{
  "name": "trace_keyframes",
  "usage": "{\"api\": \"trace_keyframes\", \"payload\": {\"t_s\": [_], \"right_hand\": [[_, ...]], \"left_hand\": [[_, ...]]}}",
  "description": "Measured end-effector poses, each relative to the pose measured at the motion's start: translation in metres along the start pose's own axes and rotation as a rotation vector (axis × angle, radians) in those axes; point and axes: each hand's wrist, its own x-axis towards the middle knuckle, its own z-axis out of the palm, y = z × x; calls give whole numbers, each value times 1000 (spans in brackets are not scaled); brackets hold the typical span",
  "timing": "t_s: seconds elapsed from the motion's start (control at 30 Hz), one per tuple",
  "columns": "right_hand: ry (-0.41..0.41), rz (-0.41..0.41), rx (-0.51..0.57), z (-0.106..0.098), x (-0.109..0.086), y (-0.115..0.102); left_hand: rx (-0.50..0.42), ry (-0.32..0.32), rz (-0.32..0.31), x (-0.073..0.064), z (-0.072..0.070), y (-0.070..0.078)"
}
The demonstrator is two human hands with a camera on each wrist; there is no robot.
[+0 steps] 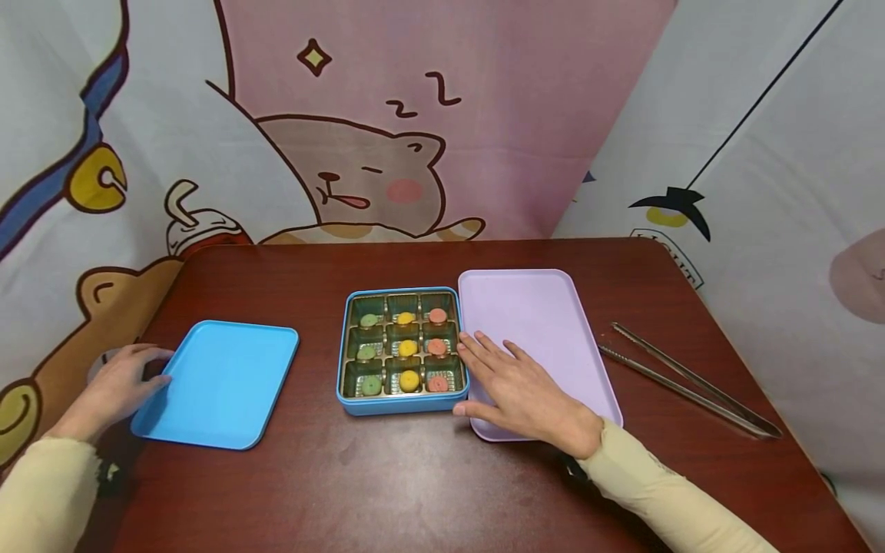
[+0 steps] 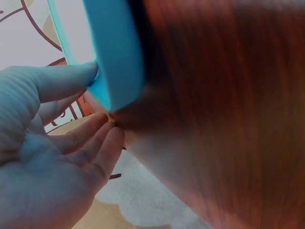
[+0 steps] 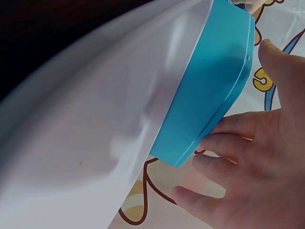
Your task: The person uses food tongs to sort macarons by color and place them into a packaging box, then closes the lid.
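Note:
On the table's left part lies a flat light-blue lid (image 1: 221, 384). My left hand (image 1: 120, 384) is at its left edge, thumb on the rim and index finger against the outside, pinching it. A blue box (image 1: 404, 405) stands mid-table with a gold divided insert; its compartments hold small round cookies: green (image 1: 371, 385) on the left, yellow (image 1: 409, 380) in the middle, pink (image 1: 438, 384) on the right. My right hand (image 1: 518, 392) spreads its straight fingers over the lilac tray (image 1: 532, 307), fingertips at the box's right side (image 3: 209, 90). Whether they touch it is unclear.
Metal tongs (image 1: 698, 388) lie to the right of the lilac tray, tips toward it. The brown table (image 1: 387, 484) ends close to my left hand. A cartoon-printed cloth (image 1: 525, 115) hangs behind and at both sides.

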Motion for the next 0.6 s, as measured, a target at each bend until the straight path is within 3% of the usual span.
{"api": "trace_keyframes", "payload": {"t_s": [0.17, 0.27, 0.47, 0.6], "right_hand": [[-1, 2, 5, -1, 0, 0], [-4, 1, 2, -1, 0, 0], [0, 1, 3, -2, 0, -1], [1, 3, 3, -2, 0, -1]], "left_hand": [[-18, 91, 39, -1, 4, 3], [-30, 121, 31, -2, 2, 7], [-88, 91, -28, -4, -13, 16], [-138, 101, -20, -6, -23, 22]]}}
